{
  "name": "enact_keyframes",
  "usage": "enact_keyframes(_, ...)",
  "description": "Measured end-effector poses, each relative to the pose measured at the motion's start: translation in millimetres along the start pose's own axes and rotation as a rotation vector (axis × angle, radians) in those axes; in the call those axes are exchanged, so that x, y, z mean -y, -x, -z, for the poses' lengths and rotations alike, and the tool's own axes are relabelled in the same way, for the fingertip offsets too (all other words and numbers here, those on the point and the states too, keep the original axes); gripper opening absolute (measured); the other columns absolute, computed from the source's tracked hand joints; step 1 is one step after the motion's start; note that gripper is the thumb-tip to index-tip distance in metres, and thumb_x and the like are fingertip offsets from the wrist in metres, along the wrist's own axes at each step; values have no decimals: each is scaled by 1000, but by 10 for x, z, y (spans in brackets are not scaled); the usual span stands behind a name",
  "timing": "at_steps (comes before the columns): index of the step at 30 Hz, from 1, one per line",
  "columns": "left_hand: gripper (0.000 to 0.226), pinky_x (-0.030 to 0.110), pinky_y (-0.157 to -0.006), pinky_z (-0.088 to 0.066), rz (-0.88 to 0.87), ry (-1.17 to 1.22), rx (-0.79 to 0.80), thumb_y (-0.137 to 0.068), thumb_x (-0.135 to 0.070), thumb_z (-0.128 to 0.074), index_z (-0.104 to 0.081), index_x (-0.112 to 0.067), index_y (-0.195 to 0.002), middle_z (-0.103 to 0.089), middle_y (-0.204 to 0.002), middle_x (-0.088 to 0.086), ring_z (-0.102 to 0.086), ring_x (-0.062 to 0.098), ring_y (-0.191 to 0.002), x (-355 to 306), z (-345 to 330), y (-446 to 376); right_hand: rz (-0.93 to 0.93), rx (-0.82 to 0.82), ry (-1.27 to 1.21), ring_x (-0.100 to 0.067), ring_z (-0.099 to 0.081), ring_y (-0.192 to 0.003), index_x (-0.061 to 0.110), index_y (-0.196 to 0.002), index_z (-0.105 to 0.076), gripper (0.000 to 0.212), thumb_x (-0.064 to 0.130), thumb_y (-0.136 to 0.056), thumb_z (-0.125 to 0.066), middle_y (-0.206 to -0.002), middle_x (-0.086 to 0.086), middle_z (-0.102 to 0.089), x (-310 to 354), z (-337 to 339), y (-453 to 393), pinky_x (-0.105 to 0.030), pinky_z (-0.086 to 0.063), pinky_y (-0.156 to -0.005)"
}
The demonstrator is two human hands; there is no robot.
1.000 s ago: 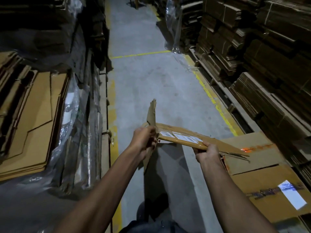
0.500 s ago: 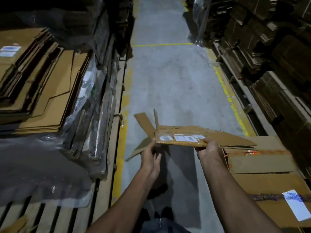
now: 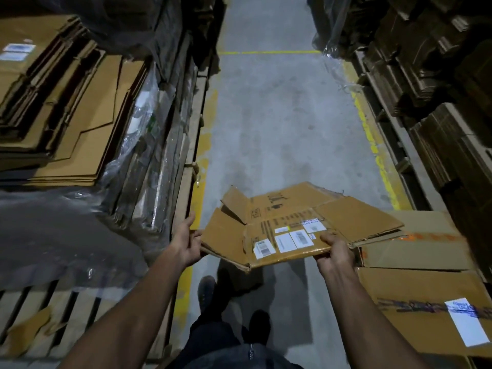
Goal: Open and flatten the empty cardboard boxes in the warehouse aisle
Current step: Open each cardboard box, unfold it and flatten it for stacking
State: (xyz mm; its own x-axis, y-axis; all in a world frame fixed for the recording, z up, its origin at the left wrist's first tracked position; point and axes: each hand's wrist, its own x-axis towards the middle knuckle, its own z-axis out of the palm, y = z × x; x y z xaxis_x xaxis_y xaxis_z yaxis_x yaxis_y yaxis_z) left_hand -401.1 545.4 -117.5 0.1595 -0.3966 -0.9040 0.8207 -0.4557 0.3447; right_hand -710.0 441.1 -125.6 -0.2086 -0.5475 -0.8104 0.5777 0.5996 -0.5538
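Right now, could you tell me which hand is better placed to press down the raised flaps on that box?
Left, probably: the left hand holds the flattened box beside its raised flaps; the right hand grips the far edge.

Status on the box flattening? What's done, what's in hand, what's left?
Done: the labelled box is collapsed nearly flat, end flaps splayed out. In hand: the left hand holds its left flap, the right hand grips its near edge, and it is held above the aisle floor. Left: setting it down. The boxes at right already lie flat, so whether more need opening cannot be told.
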Motion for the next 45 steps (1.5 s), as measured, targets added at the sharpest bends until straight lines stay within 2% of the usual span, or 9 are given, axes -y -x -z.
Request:
enact_keyframes(6, 36, 38, -50, -58, 156, -469, -133, -90, -39, -71, -65, -5, -98, -72, -92, 14, -71, 29, -66, -44, 0, -218, -118, 84, -7, -32, -75, -80, -2, -119, -61, 33, -6, -87, -62, -95, -20, -75, -134, 267, -98, -49, -60, -78)
enact_keyframes(14, 63, 45, -108, -35, 33, -665, -326, -95, -32, -66, -45, 6, -140, -45, -148, 18, -43, 38, -135, 194, -102, -356, -189, 211, -57, -29, -75, -77, 3, -114, -63, 23, 4, -92, -59, -92, -19, -76, -294, 410, -139, -44, -60, -53)
enact_keyframes(19, 53, 51, -90, -54, -258, -666, -403, -92, -39, -68, -60, 6, -119, -64, -116, 24, -62, 40, -100, 208, 4, -439, -214, 180, -106, -38, -69, -104, 7, -130, -59, 53, 18, -79, -70, -119, -22, -69, -434, 423, -191, -61, -52, -90)
enact_keyframes(23, 62, 53, -83, -57, -432, -763, -468, -75, -68, -61, -60, -8, -90, -68, -98, 17, -65, 36, -89, 167, 142, -644, -206, 101, -148, -39, -63, -113, 10, -125, -62, 96, 23, -38, -101, -117, -19, -71, -530, 426, -253, -64, -44, -101)
enact_keyframes(27, 54, 45, -81, -55, -609, -902, -534, -93, -57, -57, -63, -3, -93, -66, -92, 16, -62, 35, -88, 7, -254, 56, -267, -50, -72, -36, -62, -113, 16, -127, -58, 44, 41, -92, -66, -117, -14, -68, -621, 315, -257, -56, -44, -105)
enact_keyframes(31, 47, 42, -76, -53, -792, -910, -567, -95, -50, -57, -65, -5, -85, -66, -83, 12, -61, 32, -81, -147, -446, 468, -387, -183, -90, -25, -66, -84, 27, -107, -53, 25, 37, -89, -67, -87, -8, -67, -772, 126, -217, -31, -58, -65)
enact_keyframes(38, 42, 32, -60, -33, -1029, -851, -665, -94, -45, -60, -62, -13, -68, -53, -59, -1, -57, 27, -68, -554, -379, 1141, -348, -119, 190, -18, -67, -45, 17, -85, -52, 27, 41, -96, -59, -57, -6, -67, -851, -616, 158, -28, -54, -60)
enact_keyframes(41, 34, 29, -61, -36, -1114, -759, -702, -95, -43, -61, -73, -13, -83, -64, -67, 2, -61, 25, -70, -776, -257, 1330, -296, -21, 262, -18, -72, -58, 19, -102, -56, 24, 43, -97, -58, -78, -6, -71, -860, -990, 276, -28, -58, -56)
enact_keyframes(45, 26, 25, -56, -34, -1203, -624, -726, -96, -41, -59, -71, -19, -87, -63, -71, -2, -58, 18, -68, -1148, 13, 1526, -228, 133, 276, -25, -76, -78, 20, -111, -60, 32, 47, -94, -61, -101, -9, -75, -936, -1666, 485, -39, -59, -83)
